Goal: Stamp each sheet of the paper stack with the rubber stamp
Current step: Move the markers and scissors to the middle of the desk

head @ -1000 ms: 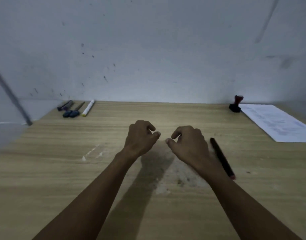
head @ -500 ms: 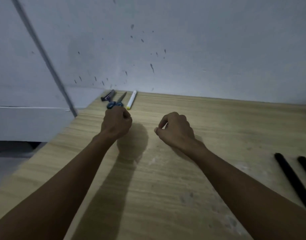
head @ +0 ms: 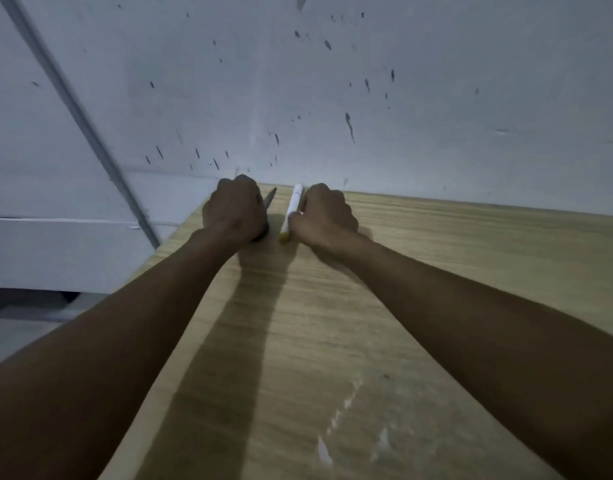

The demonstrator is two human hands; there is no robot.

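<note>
Both hands [head: 234, 213] [head: 324, 216] reached the wall-pointing white marker [head: 292, 211].

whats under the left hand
A dark scissor blade pokes out past the left hand, a dark handle edge below it. The rest is covered.

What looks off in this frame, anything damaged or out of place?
Neither stamp nor paper stack is in view. Both hands are at the table's far left corner: right hand pinches a white marker, left hand covers the scissors. Whitish scuffs mar the near tabletop; dark flecks spatter the wall.
</note>
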